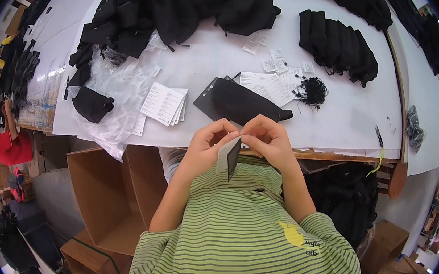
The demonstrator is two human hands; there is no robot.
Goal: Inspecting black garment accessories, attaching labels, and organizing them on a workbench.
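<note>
My left hand [207,149] and my right hand [270,139] meet in front of my chest, at the table's near edge. Both pinch the top of a pair of tag cards [229,159], one pale and one black, hanging downward between them. Any string at the fingertips is too small to make out. Just beyond my hands lies a folded black cloth item [245,99], partly over a black card [206,100]. Left of it is a fanned stack of white printed cards [164,104]; to its right are more white cards [270,86] and a tangle of black tag strings [311,92].
Black cloth items [164,14] are heaped at the back, and a row of them [338,47] lies right. Clear plastic bags [118,89] cover the left. Snips [379,136] rest near the right edge. A cardboard box [111,196] stands below. A person in red [12,145] works far left.
</note>
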